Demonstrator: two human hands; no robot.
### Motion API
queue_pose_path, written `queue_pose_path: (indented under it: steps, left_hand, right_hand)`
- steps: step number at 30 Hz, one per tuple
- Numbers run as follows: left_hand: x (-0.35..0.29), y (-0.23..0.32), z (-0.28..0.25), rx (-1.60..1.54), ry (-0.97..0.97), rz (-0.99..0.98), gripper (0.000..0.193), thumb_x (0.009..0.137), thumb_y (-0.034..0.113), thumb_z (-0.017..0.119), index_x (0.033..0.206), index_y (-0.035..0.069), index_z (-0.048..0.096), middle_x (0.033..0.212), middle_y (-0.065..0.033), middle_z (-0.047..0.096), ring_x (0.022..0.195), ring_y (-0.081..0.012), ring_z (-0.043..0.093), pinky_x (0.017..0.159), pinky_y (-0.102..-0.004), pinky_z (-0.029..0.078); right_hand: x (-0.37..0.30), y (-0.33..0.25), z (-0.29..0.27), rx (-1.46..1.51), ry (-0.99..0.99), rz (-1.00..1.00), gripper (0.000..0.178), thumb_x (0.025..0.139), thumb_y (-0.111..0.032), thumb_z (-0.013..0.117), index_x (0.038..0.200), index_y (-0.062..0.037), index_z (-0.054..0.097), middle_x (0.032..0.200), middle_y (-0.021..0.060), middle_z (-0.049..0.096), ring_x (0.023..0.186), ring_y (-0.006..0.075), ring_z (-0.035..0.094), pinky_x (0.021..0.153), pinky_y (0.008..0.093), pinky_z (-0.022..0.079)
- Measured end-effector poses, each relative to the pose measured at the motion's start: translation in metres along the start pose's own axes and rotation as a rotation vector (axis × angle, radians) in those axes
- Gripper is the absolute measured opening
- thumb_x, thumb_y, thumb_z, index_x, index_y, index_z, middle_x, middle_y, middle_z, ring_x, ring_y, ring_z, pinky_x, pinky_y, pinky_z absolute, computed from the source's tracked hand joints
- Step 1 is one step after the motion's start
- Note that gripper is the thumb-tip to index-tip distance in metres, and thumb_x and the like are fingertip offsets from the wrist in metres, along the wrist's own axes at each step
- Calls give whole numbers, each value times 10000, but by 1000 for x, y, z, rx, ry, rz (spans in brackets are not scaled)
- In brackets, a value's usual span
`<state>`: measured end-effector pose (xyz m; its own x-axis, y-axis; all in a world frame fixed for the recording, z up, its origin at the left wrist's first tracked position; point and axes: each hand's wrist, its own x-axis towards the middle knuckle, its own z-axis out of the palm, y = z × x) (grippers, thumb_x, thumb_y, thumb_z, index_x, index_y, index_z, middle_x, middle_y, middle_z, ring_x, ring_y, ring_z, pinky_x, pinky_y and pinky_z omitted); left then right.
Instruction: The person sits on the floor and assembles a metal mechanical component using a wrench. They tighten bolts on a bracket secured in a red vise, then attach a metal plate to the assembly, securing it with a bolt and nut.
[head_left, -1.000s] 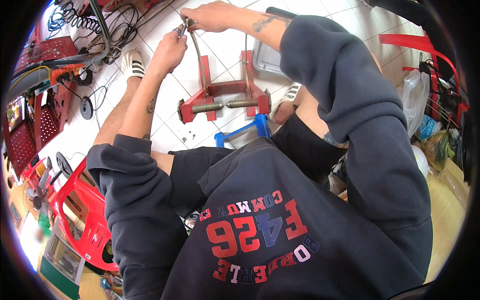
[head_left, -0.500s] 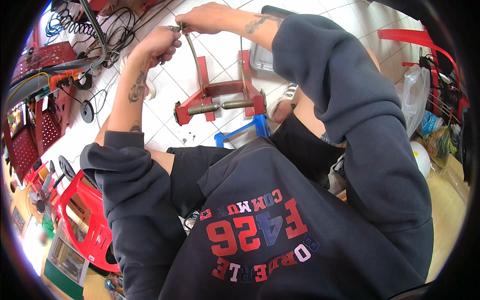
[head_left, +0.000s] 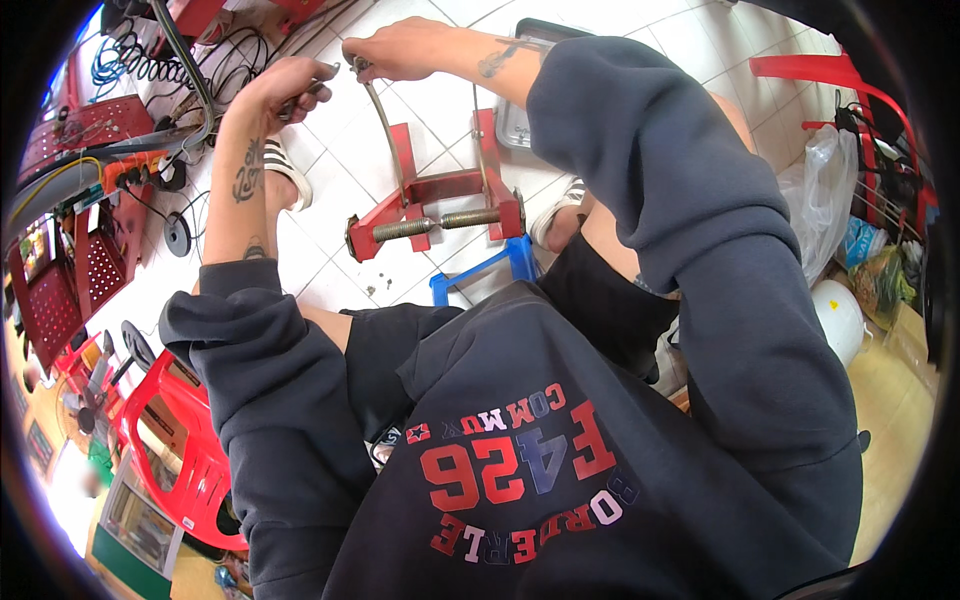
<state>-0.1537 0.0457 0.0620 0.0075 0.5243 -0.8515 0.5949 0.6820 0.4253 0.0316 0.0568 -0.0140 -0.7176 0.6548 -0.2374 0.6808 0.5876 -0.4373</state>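
Note:
My left hand (head_left: 278, 88) is closed around a metal hand tool (head_left: 327, 71), whose shiny end pokes out past the fingers; its exact kind is unclear. A short gap separates it from my right hand (head_left: 405, 48), whose fingers are closed on a small metal fitting (head_left: 359, 64) at the top of a thin curved metal rod (head_left: 382, 120). That rod runs down to a red metal frame (head_left: 445, 187) on the floor. Across the frame's near side lies a threaded bar (head_left: 401, 229), with dark round ends on the frame.
A blue plastic stool (head_left: 483, 269) stands just this side of the frame. Beyond my right forearm is a grey tray (head_left: 514, 128). Cables (head_left: 225, 60) and red perforated panels (head_left: 95, 275) crowd the left. Red chairs (head_left: 185, 450) stand either side, and several small bits (head_left: 376, 286) lie on the tiles.
My left hand has drawn away to the left with the tool, off the rod's top fitting. The right hand stays at the fitting. The view has shifted slightly.

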Motion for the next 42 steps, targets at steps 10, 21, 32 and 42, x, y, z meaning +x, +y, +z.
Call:
queue_pose_path:
  steps: [10, 21, 32, 42]
  left_hand:
    - [47, -50, 40, -592, 110, 270, 137, 984, 170, 583, 945, 41, 557, 678, 61, 398, 517, -52, 311, 468, -234, 264]
    - [55, -64, 59, -308, 354, 528, 194, 974, 195, 628, 1085, 46, 684, 626, 54, 457, 527, -37, 400, 481, -230, 320]
    - [62, -82, 66, -99, 580, 768, 167, 976, 148, 559, 1057, 19, 627, 900, -242, 645, 861, -412, 617, 762, -437, 491]
    - [68, -77, 67, -93, 488, 719, 235, 1006, 165, 500, 1210, 74, 574, 1000, -229, 660, 963, -442, 626, 809, -460, 488]
  right_hand:
    - [3, 3, 1, -9, 15, -10, 392, 974, -439, 552, 1220, -141, 488, 907, 90, 699, 889, 296, 686, 755, 447, 518]
    - [7, 8, -7, 25, 14, -13, 457, 977, -449, 538, 1227, -80, 436, 904, 138, 699, 930, 343, 674, 788, 476, 507]
    - [9, 6, -11, 130, -39, -28, 420, 952, -367, 592, 1191, -72, 413, 925, 246, 673, 893, 449, 646, 749, 538, 500]
    - [6, 12, -17, 151, -3, -65, 386, 951, -349, 597, 1126, -61, 410, 863, 270, 659, 853, 490, 622, 730, 563, 478]
